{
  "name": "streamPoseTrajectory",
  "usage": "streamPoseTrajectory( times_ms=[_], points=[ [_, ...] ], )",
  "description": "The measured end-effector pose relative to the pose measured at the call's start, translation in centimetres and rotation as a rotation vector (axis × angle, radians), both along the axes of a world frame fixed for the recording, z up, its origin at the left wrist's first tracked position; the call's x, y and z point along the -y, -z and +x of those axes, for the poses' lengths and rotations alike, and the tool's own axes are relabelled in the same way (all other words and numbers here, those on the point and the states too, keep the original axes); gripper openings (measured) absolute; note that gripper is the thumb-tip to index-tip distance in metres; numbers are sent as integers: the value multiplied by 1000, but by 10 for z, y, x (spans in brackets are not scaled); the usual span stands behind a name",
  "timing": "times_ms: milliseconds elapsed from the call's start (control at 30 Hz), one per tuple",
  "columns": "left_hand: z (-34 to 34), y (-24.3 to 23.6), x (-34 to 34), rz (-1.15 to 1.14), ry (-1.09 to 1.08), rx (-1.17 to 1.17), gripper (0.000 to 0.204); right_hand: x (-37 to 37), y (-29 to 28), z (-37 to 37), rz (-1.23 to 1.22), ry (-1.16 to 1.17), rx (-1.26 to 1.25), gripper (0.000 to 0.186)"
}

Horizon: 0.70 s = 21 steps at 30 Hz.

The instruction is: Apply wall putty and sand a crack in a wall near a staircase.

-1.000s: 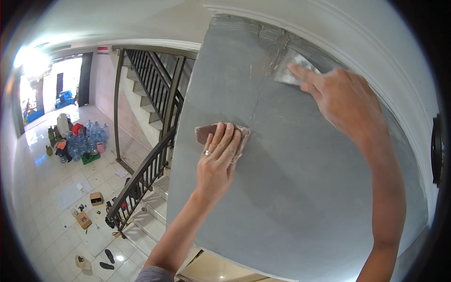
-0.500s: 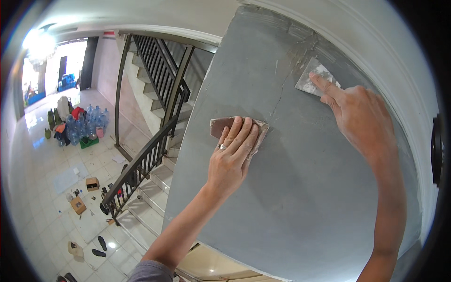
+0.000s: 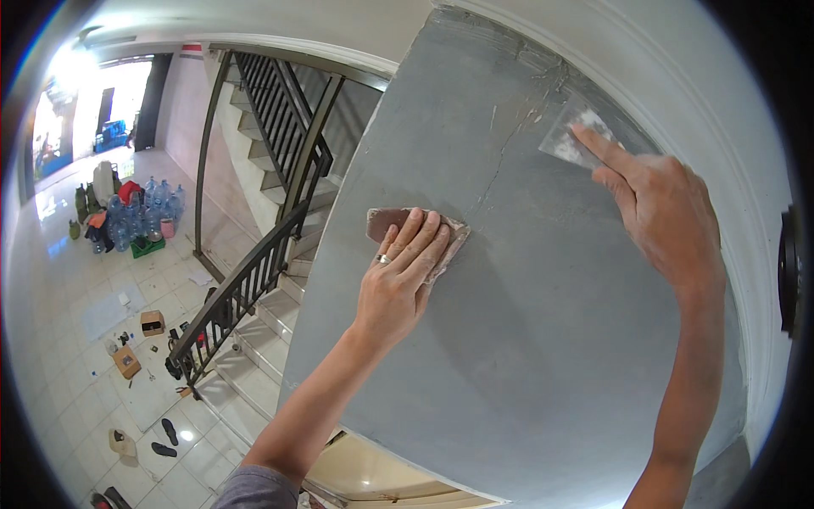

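Observation:
A grey wall panel fills the middle and right, with a thin crack running down from its rough, patched top. My right hand grips a thin, flat putty scraper smeared with white. Its index finger presses along the blade, to the right of the crack. Lower left of the crack, my left hand, with a ring on one finger, is closed over a flat brown plate caked with dried putty at its edges. My palm hides most of that plate; its exact kind is unclear.
White moulding borders the panel. At the left, a dark metal railing runs beside stairs. On the tiled floor below are several blue water bottles, cardboard boxes, and sandals.
The whole view has shifted, so the room appears further left. My right hand and scraper have moved slightly right, away from the crack. My left hand stays near the same spot on the panel.

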<state>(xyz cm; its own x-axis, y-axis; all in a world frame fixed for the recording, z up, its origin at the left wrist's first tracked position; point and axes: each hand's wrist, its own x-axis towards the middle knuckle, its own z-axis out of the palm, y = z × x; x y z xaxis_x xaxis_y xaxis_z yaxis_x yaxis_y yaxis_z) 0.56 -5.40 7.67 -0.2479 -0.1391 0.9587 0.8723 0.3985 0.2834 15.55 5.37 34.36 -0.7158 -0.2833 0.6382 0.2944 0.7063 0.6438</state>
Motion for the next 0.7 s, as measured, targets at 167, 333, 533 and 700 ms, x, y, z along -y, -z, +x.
streamPoseTrajectory(
  times_ms=[167, 333, 533, 700],
  points=[
    [1, 2, 0, 10, 38, -7, 51, 5, -20, -16, 136, 52, 44, 35],
    [2, 4, 0, 36, 46, -27, 51, 10, -22, -13, 126, 99, 59, 35],
    [7, 3, -6, 39, 38, -3, 52, -4, -19, -15, 159, 32, 56, 35],
    [6, 6, -1, 44, 0, -12, 54, 11, -5, -2, 141, 116, 44, 35]
  ],
)
